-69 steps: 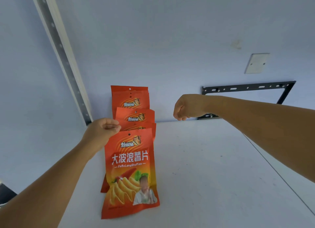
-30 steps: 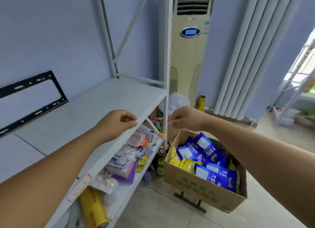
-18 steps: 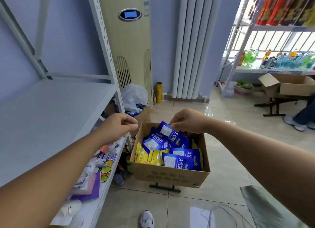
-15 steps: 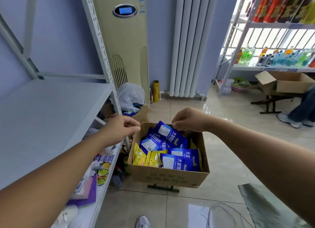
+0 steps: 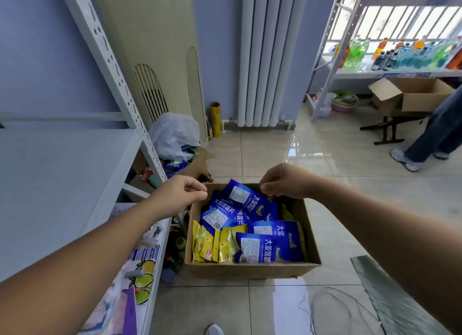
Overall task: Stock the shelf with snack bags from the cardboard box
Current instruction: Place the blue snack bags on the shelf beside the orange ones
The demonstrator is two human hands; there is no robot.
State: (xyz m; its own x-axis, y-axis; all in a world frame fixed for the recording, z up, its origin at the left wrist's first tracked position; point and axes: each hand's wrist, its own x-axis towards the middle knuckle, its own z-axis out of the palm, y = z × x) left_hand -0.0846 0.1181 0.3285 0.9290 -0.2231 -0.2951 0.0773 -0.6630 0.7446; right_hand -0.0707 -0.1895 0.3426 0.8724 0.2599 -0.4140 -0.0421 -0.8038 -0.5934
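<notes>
While left hand curls empty, right hand fingers — curled — hover by blue bag.

The cardboard box is matt, rough brown board. The blue and yellow snack bags are glossy plastic film. The shelf is smooth white-painted metal. The floor tiles shine, glazed and reflective.

Window daylight glares off floor tiles; edges warp, perhaps blur
</notes>
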